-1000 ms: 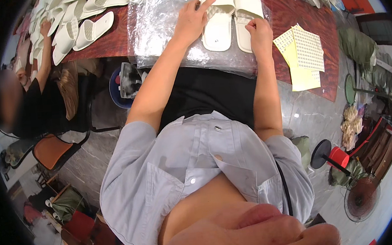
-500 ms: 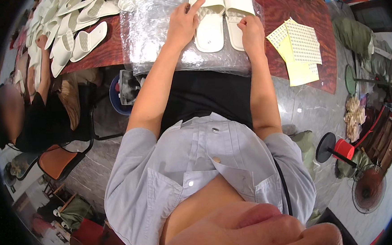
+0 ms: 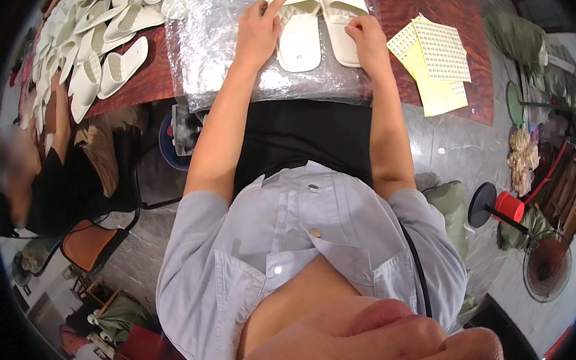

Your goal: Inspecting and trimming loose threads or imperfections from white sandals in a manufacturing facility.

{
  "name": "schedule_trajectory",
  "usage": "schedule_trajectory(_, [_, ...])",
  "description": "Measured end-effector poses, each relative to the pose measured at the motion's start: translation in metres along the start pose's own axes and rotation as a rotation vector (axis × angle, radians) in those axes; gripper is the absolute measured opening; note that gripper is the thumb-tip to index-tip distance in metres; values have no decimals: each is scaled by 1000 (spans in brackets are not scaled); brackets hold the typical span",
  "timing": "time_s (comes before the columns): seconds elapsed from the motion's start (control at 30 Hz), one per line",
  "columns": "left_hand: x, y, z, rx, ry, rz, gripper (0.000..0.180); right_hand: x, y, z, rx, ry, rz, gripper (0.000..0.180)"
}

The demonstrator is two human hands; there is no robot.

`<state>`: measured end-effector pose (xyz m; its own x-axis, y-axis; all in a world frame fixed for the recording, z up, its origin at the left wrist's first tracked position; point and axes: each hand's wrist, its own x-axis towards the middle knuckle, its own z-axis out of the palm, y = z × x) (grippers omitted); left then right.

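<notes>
A pair of cream slippers lies side by side on a stack of clear plastic bags (image 3: pixel 212 79) at the table's front edge. My left hand (image 3: pixel 259 33) is beside the left slipper (image 3: pixel 300 47), its index finger stretched onto the strap and the thumb near the slipper's edge; the other fingers are partly hidden. Curled fingers of my right hand (image 3: pixel 368 40) are closed on the outer edge of the right slipper (image 3: pixel 342 44), just below its strap. Both slippers have their straps toward the far side.
Many cream slippers (image 3: pixel 120 71) are heaped at the table's left, where a co-worker (image 3: pixel 44 188) sits. Yellow-backed sticker sheets (image 3: pixel 442 52) lie right of the bags. Below the table's left part stands a blue bin (image 3: pixel 168 144). Fans (image 3: pixel 547 266) stand on the floor at right.
The whole view has shifted slightly, so the table sits a little further up and left. More of the right slipper's sole shows beside my right hand. The co-worker's arm has moved down.
</notes>
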<state>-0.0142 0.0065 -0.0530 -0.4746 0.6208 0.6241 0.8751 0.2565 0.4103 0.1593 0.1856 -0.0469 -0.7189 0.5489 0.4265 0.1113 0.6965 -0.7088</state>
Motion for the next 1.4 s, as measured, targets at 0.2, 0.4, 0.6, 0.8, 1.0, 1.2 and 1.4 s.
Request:
schedule_trajectory(0.2, [-1, 1, 2, -2, 20, 13, 55, -6, -9, -22, 405, -137, 286, 11])
schedule_trajectory(0.4, [-3, 0, 3, 2, -10, -37, 56, -17, -20, -42, 264, -318, 276, 9])
schedule_trajectory(0.6, [-1, 2, 2, 0, -1, -32, 55, -25, -19, -42, 30, -273, 102, 10])
schedule_trajectory(0.8, [-2, 3, 4, -8, 28, -18, 55, -30, -12, -33, -42, -173, 48, 11])
schedule_trajectory(1.0, [-4, 0, 5, 11, 17, -28, 55, -32, -10, -28, 78, -101, 190, 21])
schedule_trajectory(1.2, [-1, 1, 4, 25, 22, -21, 56, -32, -10, -33, 22, -129, 87, 22])
schedule_trajectory(1.4, [-2, 1, 4, 15, 15, -18, 56, -36, -12, -44, 109, -186, 131, 23])
